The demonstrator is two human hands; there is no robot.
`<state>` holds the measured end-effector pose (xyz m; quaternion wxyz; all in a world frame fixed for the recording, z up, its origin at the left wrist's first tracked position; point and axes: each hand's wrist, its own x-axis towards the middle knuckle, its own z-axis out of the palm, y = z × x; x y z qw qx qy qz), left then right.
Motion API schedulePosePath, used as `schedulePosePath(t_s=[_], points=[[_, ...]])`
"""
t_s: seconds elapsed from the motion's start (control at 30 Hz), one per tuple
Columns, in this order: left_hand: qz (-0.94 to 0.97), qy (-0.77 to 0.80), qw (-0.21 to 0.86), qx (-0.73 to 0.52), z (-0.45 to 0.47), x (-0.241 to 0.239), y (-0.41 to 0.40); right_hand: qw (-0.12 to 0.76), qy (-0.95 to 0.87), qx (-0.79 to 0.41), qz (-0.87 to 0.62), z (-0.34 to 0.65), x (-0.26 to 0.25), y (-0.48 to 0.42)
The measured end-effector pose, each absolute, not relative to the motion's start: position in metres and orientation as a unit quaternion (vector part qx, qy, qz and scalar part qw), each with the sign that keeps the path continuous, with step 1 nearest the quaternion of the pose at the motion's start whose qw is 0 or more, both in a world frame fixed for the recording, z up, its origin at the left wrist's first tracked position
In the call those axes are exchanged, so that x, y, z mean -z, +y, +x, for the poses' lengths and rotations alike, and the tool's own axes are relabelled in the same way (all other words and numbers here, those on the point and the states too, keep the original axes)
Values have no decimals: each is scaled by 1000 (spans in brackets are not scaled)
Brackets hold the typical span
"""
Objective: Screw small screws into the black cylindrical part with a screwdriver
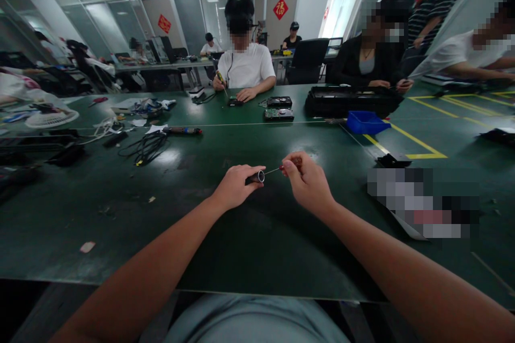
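My left hand (pixel 237 185) is closed around a short dark cylinder with a silver ring (pixel 261 176) at its near end. The fingers cover much of its body, and its exact kind is hard to make out. In my right hand (pixel 304 179) is a thin screwdriver (pixel 273 171) with a dark red handle, pinched between thumb and fingers. Its metal shaft points left, and the tip meets the cylinder's ringed end or lies just beside it. Both hands are over the green table (pixel 257 246), close together in front of me.
Cables (pixel 151 147) and a dark handheld tool (pixel 183 130) lie to the left. A blue bin (pixel 367 122), a long black casing (pixel 354 101) and circuit-board parts (pixel 279 114) are farther back. A co-worker (pixel 243 67) sits opposite. Right of me lies a partly blurred pale object (pixel 396 214).
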<state>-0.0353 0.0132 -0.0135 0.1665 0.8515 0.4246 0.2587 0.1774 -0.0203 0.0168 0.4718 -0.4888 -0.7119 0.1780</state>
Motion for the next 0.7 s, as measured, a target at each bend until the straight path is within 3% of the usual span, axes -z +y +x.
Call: schedulePosePath(t_s=[0.7], points=[[827,448,215,-263,-36,12,12,447,-727,-113,-508,180,-18,-18]])
